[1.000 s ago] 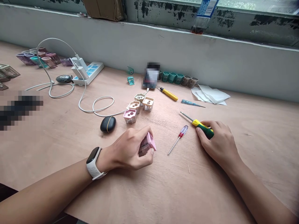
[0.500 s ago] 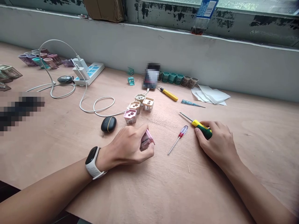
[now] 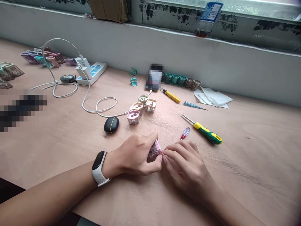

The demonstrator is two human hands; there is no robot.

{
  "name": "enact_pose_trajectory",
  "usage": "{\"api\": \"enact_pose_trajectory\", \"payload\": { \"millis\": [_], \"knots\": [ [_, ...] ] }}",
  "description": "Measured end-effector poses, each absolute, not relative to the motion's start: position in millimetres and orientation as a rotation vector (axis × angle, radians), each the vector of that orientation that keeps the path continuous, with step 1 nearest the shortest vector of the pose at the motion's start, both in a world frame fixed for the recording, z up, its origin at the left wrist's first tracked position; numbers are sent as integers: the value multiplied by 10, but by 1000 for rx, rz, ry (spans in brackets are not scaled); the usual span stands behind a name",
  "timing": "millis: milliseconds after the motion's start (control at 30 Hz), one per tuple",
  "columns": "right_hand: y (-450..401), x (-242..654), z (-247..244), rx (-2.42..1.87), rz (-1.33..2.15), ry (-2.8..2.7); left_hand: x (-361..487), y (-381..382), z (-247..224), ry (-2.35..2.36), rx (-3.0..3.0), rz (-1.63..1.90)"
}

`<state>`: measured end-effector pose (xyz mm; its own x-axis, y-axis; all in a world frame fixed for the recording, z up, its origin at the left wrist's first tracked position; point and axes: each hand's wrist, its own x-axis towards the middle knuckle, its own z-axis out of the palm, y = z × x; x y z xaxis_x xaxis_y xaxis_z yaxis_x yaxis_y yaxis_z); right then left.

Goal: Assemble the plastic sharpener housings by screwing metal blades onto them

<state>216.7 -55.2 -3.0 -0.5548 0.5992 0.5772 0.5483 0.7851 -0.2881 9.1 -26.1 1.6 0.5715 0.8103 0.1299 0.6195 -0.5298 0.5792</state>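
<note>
My left hand point(image 3: 136, 155) is closed round a pink, see-through pencil sharpener point(image 3: 154, 152), its pink top facing right. Thumb and fingers of my right hand point(image 3: 185, 163) are pinched together at the right edge of that top, touching it. Just beyond the right hand lies a small screwdriver point(image 3: 185, 133) with a clear and red handle; its shaft is hidden by the hand. A yellow and green screwdriver point(image 3: 208, 133) rests on the table, out of both hands. Several two-hole sharpeners, one of them a pink sharpener point(image 3: 133, 117), stand ahead of my left hand.
A black oval case point(image 3: 111, 125) sits left of the sharpeners, near a white cable point(image 3: 100, 111) leading from a power strip point(image 3: 94, 72). Further back are a yellow-handled tool point(image 3: 172, 96), a blue screwdriver point(image 3: 194, 105), white paper point(image 3: 215, 96) and a row of green containers point(image 3: 175, 79).
My right hand has let go of the yellow and green screwdriver and moved left to the sharpener. My left hand still holds the sharpener. The view has shifted slightly.
</note>
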Motion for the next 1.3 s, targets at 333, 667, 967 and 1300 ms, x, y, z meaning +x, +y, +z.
{"api": "enact_pose_trajectory", "payload": {
  "millis": [333, 667, 967, 1300],
  "knots": [
    [-542, 2096, -100, -815, -12, -2265, 150, -285, 13, 1212, 2289, 524],
    [-549, 2110, -104, -837, -65, -2239, 181, -282, 65, 1269, 2233, 512],
    [-494, 2162, -148, -853, -129, -2226, 92, -261, 64, 1261, 2197, 468],
    [-462, 2165, -159, -834, -191, -2261, 58, -221, 98, 1207, 2292, 318]
  ]
}}
